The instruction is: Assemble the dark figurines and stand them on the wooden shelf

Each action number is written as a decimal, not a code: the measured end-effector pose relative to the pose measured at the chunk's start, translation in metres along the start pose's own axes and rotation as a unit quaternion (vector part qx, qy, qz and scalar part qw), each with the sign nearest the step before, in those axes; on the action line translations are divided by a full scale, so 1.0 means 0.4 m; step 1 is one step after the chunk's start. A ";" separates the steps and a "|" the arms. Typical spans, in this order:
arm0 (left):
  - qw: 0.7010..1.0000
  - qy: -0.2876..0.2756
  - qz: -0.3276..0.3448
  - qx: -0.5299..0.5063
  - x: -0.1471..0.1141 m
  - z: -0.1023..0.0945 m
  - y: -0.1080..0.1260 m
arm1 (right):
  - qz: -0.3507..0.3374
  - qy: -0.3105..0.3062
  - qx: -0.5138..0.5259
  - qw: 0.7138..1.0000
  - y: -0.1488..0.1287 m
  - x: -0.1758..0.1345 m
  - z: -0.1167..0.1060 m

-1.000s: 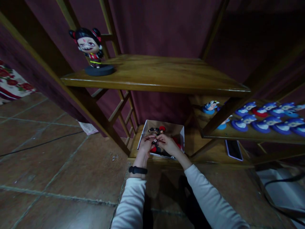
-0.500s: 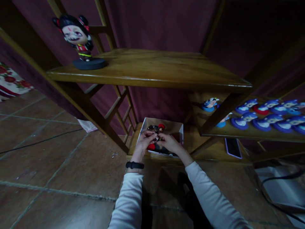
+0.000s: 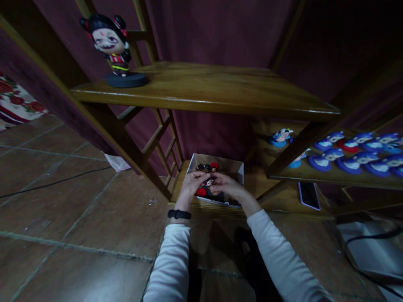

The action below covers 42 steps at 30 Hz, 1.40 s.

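In the head view, low centre of the frame, my left hand and right hand meet inside the cardboard box on the bottom shelf, fingers curled together around a small red-and-black figurine among others there.

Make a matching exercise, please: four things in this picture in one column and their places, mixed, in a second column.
Things:
1. big doll
2. box
3. phone
4. blue figures

Places:
A. on the lowest board, right of the box
B. on the top shelf, at its left end
C. in rows on the right-hand shelf
D. on the lowest board, under both hands

Pairs: 1-B, 2-D, 3-A, 4-C
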State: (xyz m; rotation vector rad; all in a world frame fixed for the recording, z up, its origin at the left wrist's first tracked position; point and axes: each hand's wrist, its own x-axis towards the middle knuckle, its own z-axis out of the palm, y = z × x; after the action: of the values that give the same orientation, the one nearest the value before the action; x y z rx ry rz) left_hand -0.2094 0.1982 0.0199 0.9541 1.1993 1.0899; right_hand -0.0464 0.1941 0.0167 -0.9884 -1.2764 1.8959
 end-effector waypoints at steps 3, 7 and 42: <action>0.999 0.006 0.026 -0.024 0.009 0.000 -0.006 | -0.009 0.014 0.033 0.999 -0.007 -0.002 0.003; 0.994 0.079 0.052 0.054 0.039 -0.025 -0.037 | -0.036 0.096 0.094 0.990 -0.024 0.001 -0.006; 0.928 -0.084 -0.094 -0.351 -0.041 0.081 -0.011 | -0.213 0.213 -0.036 0.953 -0.043 0.003 -0.048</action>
State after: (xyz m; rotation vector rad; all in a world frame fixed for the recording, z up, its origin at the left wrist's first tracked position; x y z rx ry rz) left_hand -0.1772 0.1812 0.0238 0.3553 0.6555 1.1361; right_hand -0.0290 0.2093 0.0279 -0.9956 -1.1860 1.2350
